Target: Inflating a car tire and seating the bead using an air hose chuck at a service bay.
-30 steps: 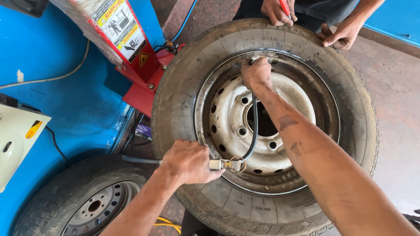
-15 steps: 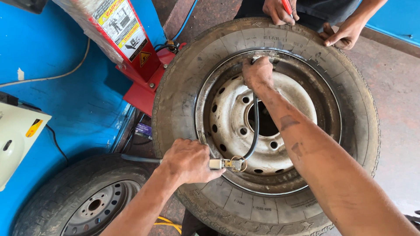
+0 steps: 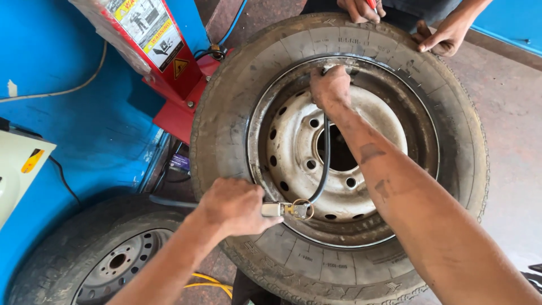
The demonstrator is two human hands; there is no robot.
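Note:
A worn tyre (image 3: 237, 101) on a dirty white steel rim (image 3: 293, 141) lies flat in front of me. My left hand (image 3: 234, 206) grips a metal air-line fitting (image 3: 285, 210) at the rim's near edge. A black hose (image 3: 324, 164) runs from that fitting across the rim up to my right hand (image 3: 330, 87). The right hand is closed on the hose end at the rim's far edge, about where the valve sits. The valve itself is hidden under my fingers.
Another person's two hands (image 3: 440, 36) rest on the tyre's far side. A red machine arm (image 3: 169, 73) with warning labels stands at the upper left against a blue body. A second wheel (image 3: 96, 260) lies at the lower left, beside a yellow hose (image 3: 212, 282).

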